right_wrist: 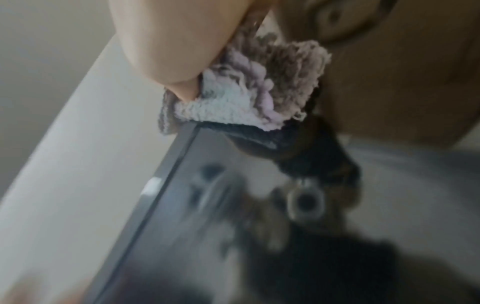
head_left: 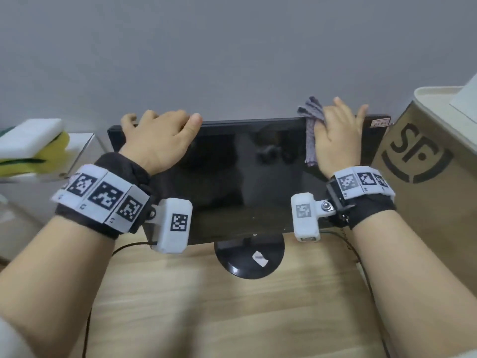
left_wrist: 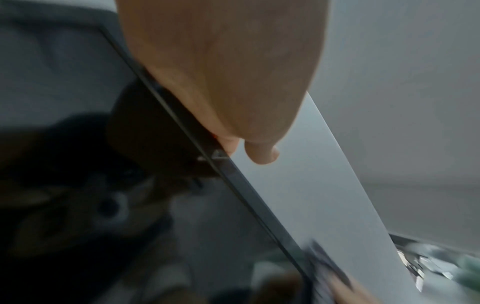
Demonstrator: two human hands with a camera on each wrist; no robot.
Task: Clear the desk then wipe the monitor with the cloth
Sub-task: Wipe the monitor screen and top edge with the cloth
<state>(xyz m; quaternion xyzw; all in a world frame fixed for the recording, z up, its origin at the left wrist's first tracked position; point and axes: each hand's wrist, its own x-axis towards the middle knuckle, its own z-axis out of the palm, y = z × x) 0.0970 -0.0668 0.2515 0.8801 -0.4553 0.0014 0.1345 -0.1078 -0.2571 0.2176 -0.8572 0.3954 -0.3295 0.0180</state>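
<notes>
A black monitor (head_left: 245, 171) stands on a round base on the wooden desk (head_left: 206, 306), its screen dark. My left hand (head_left: 160, 133) grips its top edge near the left corner, fingers curled over the rim; the left wrist view shows the left hand (left_wrist: 228, 72) on the monitor's bezel (left_wrist: 246, 195). My right hand (head_left: 338, 135) presses a grey-purple cloth (head_left: 312, 112) flat against the upper right of the screen, fingers straight and reaching past the top edge. In the right wrist view the cloth (right_wrist: 259, 92) is bunched under the right hand (right_wrist: 176, 41) on the monitor (right_wrist: 182, 205).
A cardboard box (head_left: 426, 164) with a black logo stands close to the monitor's right side. White and yellow foam blocks (head_left: 31, 143) lie at the left. A paper scrap (head_left: 259, 258) sits on the stand base (head_left: 249, 270). A black cable (head_left: 129, 246) runs along the desk. A grey wall is behind.
</notes>
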